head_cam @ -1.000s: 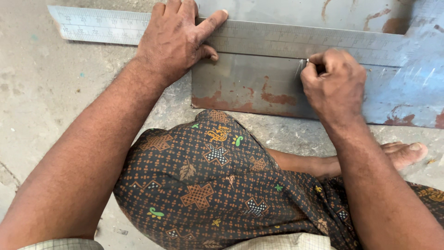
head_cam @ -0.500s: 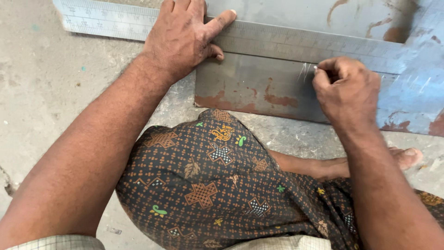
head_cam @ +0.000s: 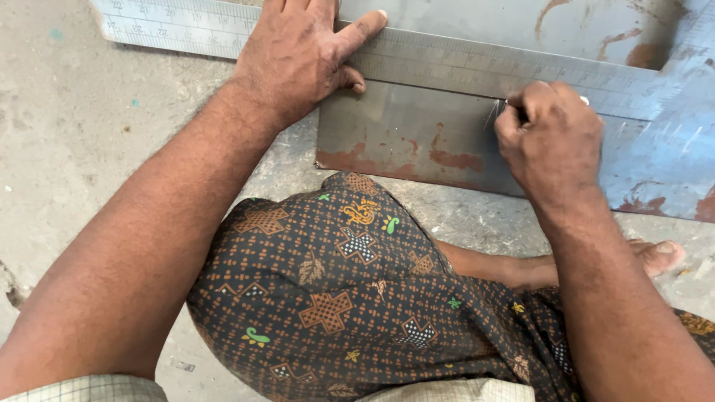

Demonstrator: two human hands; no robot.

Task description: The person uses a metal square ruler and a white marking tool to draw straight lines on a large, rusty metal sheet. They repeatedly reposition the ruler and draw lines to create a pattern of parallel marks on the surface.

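Sheet metal [head_cam: 417, 141], rust-stained along its near edge, is lying flat on the concrete floor [head_cam: 89, 149], just beyond my knee in its patterned cloth [head_cam: 335, 298]. I am pressing my left hand [head_cam: 298, 56] flat and open on the steel ruler [head_cam: 462, 67], which is lying across the sheet. My right hand [head_cam: 551, 141] is clenching around a thin scriber [head_cam: 515, 110], its tip touching the sheet at the ruler's lower edge. If my left palm is easing off, I judge the ruler could be skidding and the scratched line wandering. I am counting one sheet, one ruler, one scriber, two hands.
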